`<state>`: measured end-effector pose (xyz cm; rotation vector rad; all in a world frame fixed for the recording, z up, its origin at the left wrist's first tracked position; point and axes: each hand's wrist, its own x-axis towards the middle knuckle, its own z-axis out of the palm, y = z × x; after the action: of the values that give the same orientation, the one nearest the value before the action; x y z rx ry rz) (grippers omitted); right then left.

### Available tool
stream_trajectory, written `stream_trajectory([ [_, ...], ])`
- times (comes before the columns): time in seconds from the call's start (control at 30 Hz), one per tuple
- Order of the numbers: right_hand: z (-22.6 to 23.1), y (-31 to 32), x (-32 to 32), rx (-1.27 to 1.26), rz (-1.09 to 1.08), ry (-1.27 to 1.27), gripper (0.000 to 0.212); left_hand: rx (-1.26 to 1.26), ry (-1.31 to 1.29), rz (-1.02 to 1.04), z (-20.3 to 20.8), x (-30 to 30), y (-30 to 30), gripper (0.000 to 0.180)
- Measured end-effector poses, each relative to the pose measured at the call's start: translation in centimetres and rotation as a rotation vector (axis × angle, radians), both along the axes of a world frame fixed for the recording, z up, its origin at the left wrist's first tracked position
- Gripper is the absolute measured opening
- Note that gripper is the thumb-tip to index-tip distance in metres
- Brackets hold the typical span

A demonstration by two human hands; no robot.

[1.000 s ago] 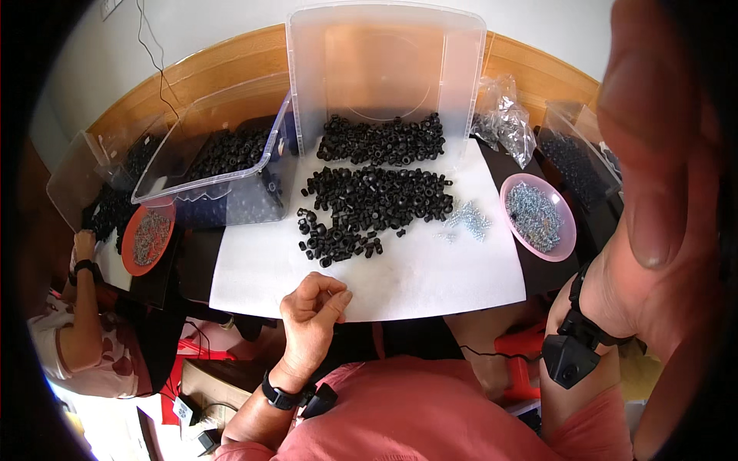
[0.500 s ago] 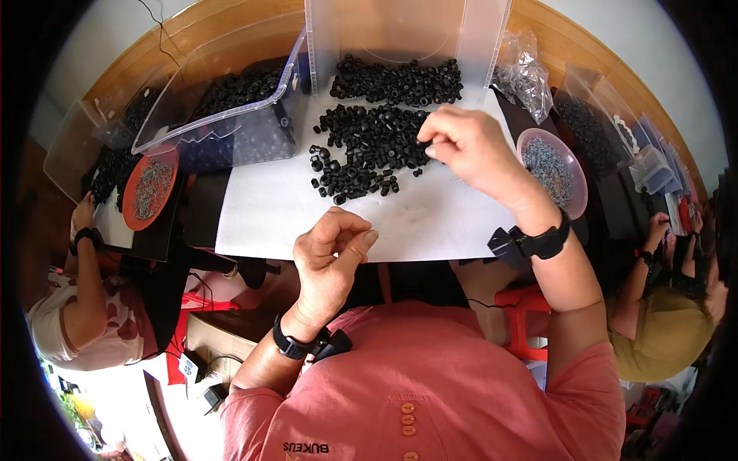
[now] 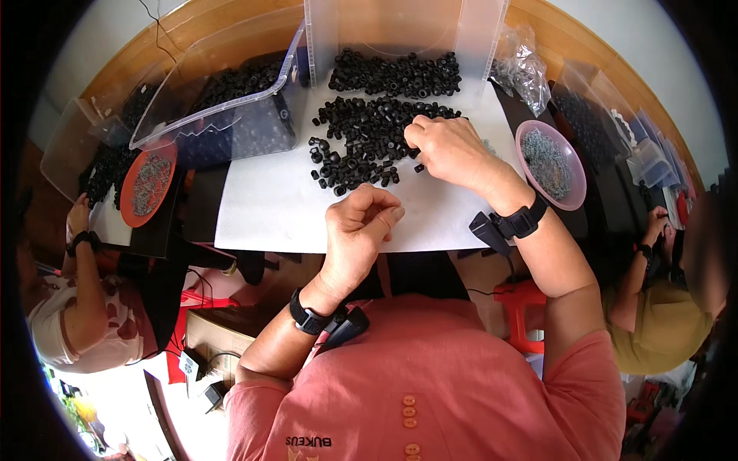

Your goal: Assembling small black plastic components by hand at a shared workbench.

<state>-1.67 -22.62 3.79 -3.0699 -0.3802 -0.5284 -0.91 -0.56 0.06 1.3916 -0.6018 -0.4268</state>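
Note:
Small black plastic parts lie in a loose heap on a white sheet. My right hand is at the heap's right edge, its thumb and fingers bent down among the parts. Its fingertips are partly hidden, and I cannot make out anything between them. Nearer to me, my left hand hovers over the sheet just below the heap. Thumb and forefinger are pressed together in a pinch there, and whatever they hold is too small or hidden to name.
A clear tub of black parts stands at left. Behind the heap, a clear container lies on its side, more parts at its mouth. A pink bowl of small metal pieces sits right, an orange one left. Co-workers sit on both sides.
My right hand has come down and slightly toward me onto the heap's right edge. My left hand has shifted right and a little farther away, still pinched.

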Motion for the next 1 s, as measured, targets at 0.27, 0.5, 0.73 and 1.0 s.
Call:
stream_trajectory([
  [0.27,0.8,1.0,-5.3,1.114,-0.022,0.296,0.016,-0.033,0.057,0.017,0.9,-0.1,-0.9,0.011],
  [0.5,-0.8,3.3,-8.3,1.355,0.012,0.232,0.010,-0.030,0.276,-0.169,1.3,-0.9,-1.2,0.015],
  [0.73,-2.0,4.5,-9.0,0.916,0.048,-0.108,0.018,-0.025,0.424,-0.244,1.5,-0.1,-0.9,0.016],
  [1.0,-2.3,5.0,-9.6,0.692,0.095,-0.309,0.020,0.100,0.337,-0.230,2.4,-0.4,-1.1,0.012],
])
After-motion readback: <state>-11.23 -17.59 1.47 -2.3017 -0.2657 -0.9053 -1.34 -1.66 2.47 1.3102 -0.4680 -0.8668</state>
